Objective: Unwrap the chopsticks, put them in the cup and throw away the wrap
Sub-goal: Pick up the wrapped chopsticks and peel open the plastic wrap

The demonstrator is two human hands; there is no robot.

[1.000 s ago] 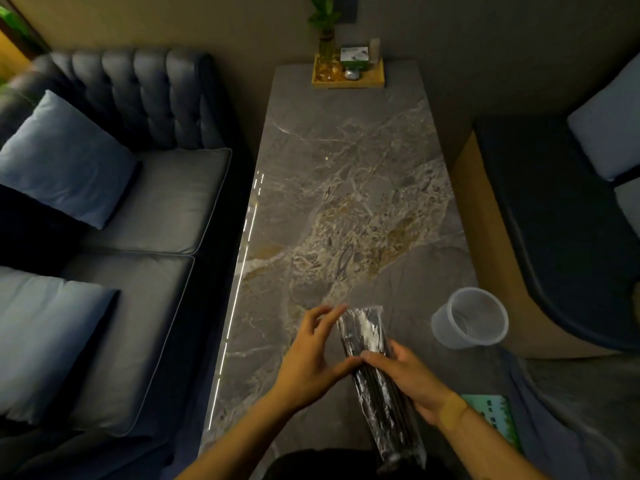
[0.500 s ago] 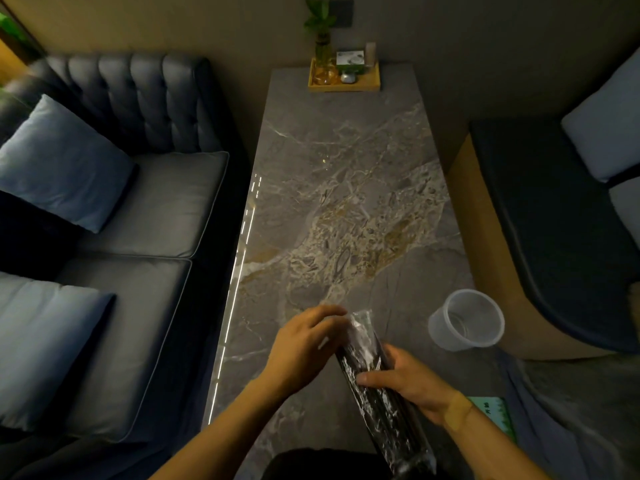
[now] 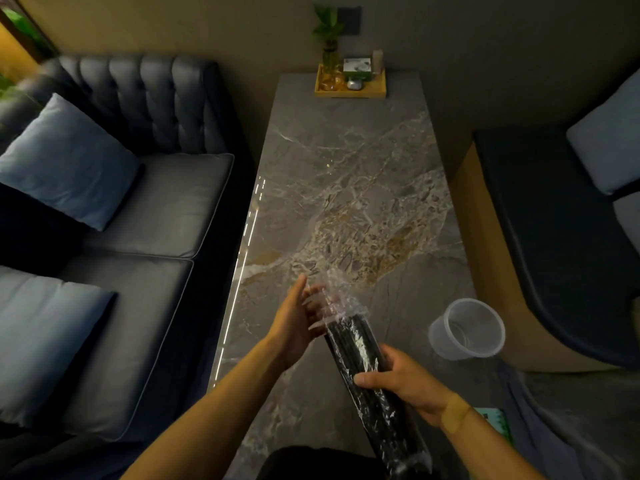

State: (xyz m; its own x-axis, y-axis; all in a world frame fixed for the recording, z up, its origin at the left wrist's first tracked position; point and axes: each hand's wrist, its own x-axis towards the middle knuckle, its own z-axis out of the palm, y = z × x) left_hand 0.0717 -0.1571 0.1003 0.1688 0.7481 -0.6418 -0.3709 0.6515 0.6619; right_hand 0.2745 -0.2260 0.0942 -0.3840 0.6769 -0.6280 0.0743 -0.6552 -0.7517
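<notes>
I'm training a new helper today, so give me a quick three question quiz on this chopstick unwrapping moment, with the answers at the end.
1. True or false: the chopsticks are already standing in the cup.
2. Which hand grips the middle of the wrapped bundle? A) left hand B) right hand C) neither
3. Fill in: the left hand is at the loose end of the clear ____ at the bundle's far end.

Key
1. False. The cup stands apart on the table, with no chopsticks in it.
2. B, the right hand.
3. wrap.
</notes>
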